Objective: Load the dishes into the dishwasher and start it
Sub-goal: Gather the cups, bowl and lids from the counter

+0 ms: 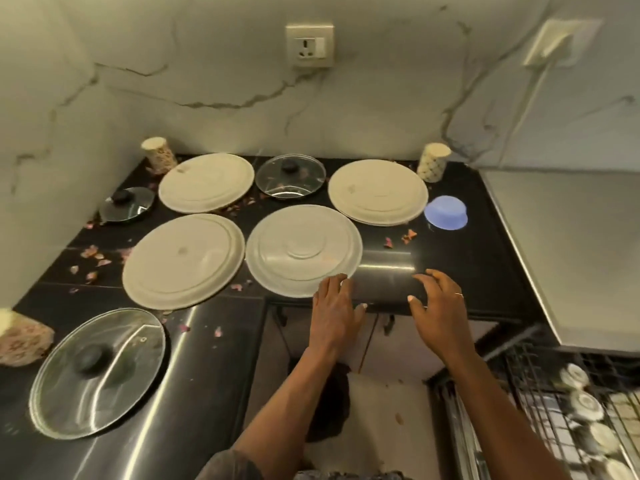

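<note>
Several white plates lie upside down on the black counter (450, 265); the nearest plate (303, 249) is in the middle. My left hand (334, 306) has its fingertips on that plate's near right rim, fingers fairly straight. My right hand (438, 306) hovers over the counter edge to the right, fingers loosely curled and holding nothing. Other plates lie at left (183, 261), back left (206, 182) and back right (378, 191). A blue bowl (446, 213) sits upside down at the right. The dishwasher rack (571, 410) at bottom right holds small white cups.
Glass lids with black knobs lie at front left (98, 372), far left (127, 204) and back centre (291, 176). Patterned cups stand at back left (158, 154), back right (433, 161) and the left edge (20, 336). Dried petals litter the counter. A steel surface (571, 244) adjoins on the right.
</note>
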Motion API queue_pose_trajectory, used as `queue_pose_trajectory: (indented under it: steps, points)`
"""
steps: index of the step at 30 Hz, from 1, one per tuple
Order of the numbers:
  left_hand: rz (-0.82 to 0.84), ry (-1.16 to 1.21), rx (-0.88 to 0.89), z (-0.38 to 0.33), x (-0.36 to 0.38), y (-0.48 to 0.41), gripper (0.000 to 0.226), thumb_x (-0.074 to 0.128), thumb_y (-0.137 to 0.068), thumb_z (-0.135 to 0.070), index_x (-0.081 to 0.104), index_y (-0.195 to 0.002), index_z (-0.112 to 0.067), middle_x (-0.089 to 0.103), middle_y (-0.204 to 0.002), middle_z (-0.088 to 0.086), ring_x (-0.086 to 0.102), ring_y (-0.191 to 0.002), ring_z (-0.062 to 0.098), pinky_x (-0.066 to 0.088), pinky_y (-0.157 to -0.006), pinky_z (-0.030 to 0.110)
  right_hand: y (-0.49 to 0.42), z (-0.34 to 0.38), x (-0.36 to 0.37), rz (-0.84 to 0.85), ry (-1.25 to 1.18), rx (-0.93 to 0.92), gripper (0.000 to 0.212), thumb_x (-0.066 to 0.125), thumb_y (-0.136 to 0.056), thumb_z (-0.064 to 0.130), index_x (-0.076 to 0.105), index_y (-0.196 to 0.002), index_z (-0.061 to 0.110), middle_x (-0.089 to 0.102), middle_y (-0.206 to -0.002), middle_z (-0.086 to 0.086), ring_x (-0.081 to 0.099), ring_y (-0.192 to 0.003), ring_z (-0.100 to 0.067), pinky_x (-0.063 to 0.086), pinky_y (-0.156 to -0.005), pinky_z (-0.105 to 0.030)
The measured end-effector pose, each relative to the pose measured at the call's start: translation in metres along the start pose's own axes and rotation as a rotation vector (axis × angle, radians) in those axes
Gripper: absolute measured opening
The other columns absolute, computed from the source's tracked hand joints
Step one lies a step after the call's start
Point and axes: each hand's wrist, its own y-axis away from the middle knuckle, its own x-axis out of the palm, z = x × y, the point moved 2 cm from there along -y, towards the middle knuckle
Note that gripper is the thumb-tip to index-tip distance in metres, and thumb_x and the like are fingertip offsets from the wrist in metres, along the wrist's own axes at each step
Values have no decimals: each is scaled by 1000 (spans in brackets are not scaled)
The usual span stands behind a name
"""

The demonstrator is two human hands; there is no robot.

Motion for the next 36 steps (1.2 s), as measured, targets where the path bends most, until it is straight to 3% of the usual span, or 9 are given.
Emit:
queue_pose_trajectory:
  steps: [7, 17, 22, 26, 32, 36]
  points:
    - [-4, -1, -27, 50, -44, -34, 51, 66, -90, -36, 51, -136, -24, 44, -148, 1, 30, -141, 25, 31, -115, 45, -39, 67, 31, 67, 21, -30, 45, 72, -91, 21, 60, -135, 15, 48, -148, -11, 42, -139, -31, 39, -114, -52]
    - [124, -124, 2, 62, -40, -91, 64, 57, -93, -52, 35, -148, -27, 22, -162, 3, 16, -148, 29, 20, -118, 48, -86, 74, 61, 140, 37, 42, 49, 69, -94, 22, 54, -141, 20, 41, -156, -7, 33, -146, -30, 33, -118, -54]
    - [153, -158, 6, 60, -24, -134, 65, 51, -95, -57, 32, -150, -29, 18, -164, 4, 14, -149, 30, 21, -119, 48, -143, 50, 71, 139, 34, 26, 50, 65, -94, 21, 52, -143, 21, 40, -157, -6, 32, -147, -28, 30, -121, -48]
    - [155, -121, -60, 54, -9, -172, 66, 54, -94, -56, 33, -150, -30, 18, -164, 4, 14, -150, 29, 18, -120, 48, -243, 6, 70, 125, 108, 17, 51, 62, -93, 22, 51, -143, 21, 39, -156, -7, 34, -144, -29, 29, -119, -44]
    - [159, -160, -135, 40, 2, -227, 66, 56, -93, -57, 34, -149, -30, 22, -162, 3, 16, -149, 27, 18, -120, 47, -394, -54, 46, 27, 244, 71, 58, 65, -93, 26, 47, -145, 9, 40, -150, -21, 39, -135, -45, 35, -110, -50]
    - [144, -163, -199, 31, 10, -255, 65, 54, -93, -58, 36, -148, -30, 26, -161, 3, 19, -149, 27, 21, -120, 49, -459, -90, 41, 44, 308, 138, 65, 71, -89, 39, 44, -143, 16, 35, -151, -21, 34, -136, -45, 40, -107, -57]
